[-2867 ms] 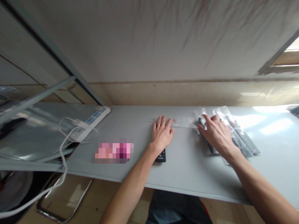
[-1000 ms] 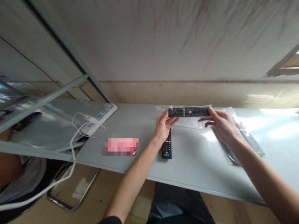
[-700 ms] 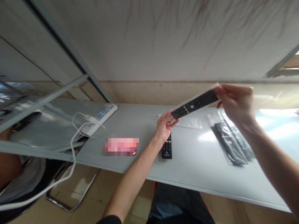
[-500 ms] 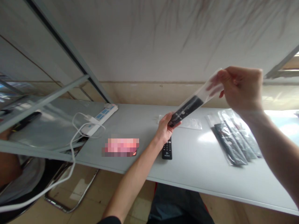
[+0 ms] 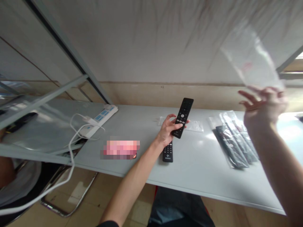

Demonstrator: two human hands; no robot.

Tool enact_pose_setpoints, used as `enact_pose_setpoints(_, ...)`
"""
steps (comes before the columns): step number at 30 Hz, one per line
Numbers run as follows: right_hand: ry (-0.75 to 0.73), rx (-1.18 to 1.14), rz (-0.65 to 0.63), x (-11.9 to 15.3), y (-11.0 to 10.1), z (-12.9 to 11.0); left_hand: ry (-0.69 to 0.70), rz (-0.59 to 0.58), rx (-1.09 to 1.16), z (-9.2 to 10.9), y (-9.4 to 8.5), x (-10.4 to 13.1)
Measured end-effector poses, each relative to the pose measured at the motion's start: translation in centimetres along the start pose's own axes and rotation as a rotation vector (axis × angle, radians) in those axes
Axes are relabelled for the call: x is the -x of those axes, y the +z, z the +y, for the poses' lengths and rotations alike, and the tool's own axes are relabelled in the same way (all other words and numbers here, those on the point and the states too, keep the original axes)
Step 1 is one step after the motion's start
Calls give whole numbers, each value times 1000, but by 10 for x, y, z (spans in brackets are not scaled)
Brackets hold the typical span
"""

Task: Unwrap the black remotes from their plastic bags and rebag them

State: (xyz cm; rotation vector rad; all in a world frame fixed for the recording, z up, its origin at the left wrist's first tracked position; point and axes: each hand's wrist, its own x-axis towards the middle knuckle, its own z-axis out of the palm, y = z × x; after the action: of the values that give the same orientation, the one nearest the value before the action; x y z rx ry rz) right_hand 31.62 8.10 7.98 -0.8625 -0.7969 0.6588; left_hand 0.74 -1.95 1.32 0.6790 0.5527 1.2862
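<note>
A bare black remote (image 5: pixel 184 110) is gripped at its lower end by my left hand (image 5: pixel 167 130), thumb on the buttons, tilted above the table. My right hand (image 5: pixel 266 104) is raised at the right, blurred, with a clear plastic bag (image 5: pixel 253 60) standing up from its fingers. Partly under my left hand, a second black remote (image 5: pixel 168 154) lies on the table. Behind the left hand a flat clear bag (image 5: pixel 195 125) rests on the tabletop. Several black remotes in clear bags (image 5: pixel 233 146) lie overlapping below my right hand.
On the grey table (image 5: pixel 189 176), a white power strip (image 5: pixel 100 121) with a white cable (image 5: pixel 72 151) lies at the left. A pixelated pink object (image 5: pixel 121 148) sits near the front edge. Metal frame bars (image 5: pixel 59 41) rise at the left; part of a person (image 5: pixel 7 173) shows there.
The held remote is now out of its clear bag and more upright in my left hand. My right hand has moved right with the bag, which now points upward.
</note>
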Motion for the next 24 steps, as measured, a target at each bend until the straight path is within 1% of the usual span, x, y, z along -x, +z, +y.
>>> enact_pose_setpoints(1,140,-28,-26,23,3,10,-17,-36,-26,-1,2,2)
enact_pose_setpoints(2,206,-26,-71,45,6,19,-30,-64,-55,-2,4,3)
enact_pose_setpoints(4,288,-13,-144,84,10,34,-46,-98,-116,-5,6,5)
enact_pose_setpoints(6,351,4,-205,110,12,43,-58,-108,-160,-8,8,6)
enact_pose_setpoints(8,376,52,-260,125,11,46,-73,-95,-183,-10,9,8)
enact_pose_setpoints(11,337,120,-279,137,10,46,-74,-72,-236,-11,9,8)
enact_pose_setpoints(13,325,131,-270,142,9,46,-33,-43,-313,-12,9,8)
enact_pose_setpoints(15,342,129,-273,144,8,48,37,-3,-423,-14,8,6)
enact_pose_setpoints(17,353,128,-269,144,6,51,131,49,-587,-17,5,5)
enact_pose_setpoints(20,339,125,-226,143,4,56,290,116,-925,-18,2,5)
enact_pose_setpoints(22,314,121,-205,142,3,58,346,97,-1149,-18,1,6)
enact_pose_setpoints(24,278,129,-215,142,2,58,354,39,-1335,-16,2,8)
